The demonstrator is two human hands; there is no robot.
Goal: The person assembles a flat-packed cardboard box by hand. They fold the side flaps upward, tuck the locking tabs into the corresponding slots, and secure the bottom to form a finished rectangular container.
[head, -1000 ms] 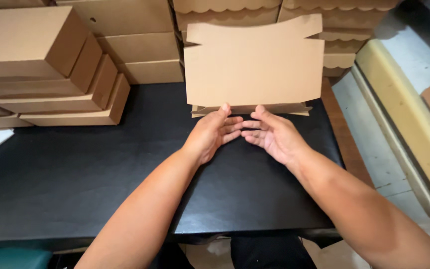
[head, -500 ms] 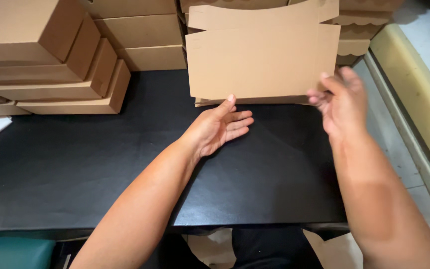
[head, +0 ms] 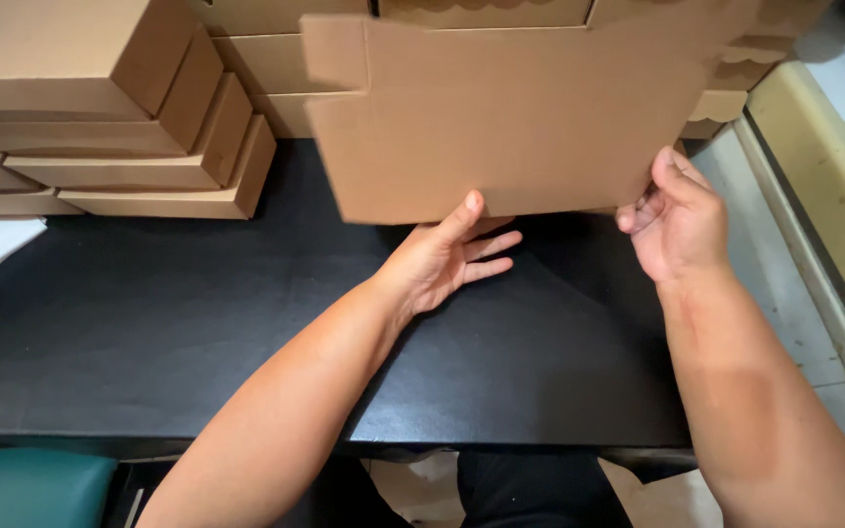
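A flat, unfolded brown cardboard box blank (head: 501,117) is held up above the black bench (head: 149,323), tilted toward the camera. Its lower edge is pinched by the left hand (head: 447,259), thumb on the front face and fingers spread loosely beneath. Its lower right corner is gripped by the right hand (head: 677,220), fingers curled around the edge. Stacks of assembled brown cardboard boxes (head: 110,108) are seen at the left, behind the blank.
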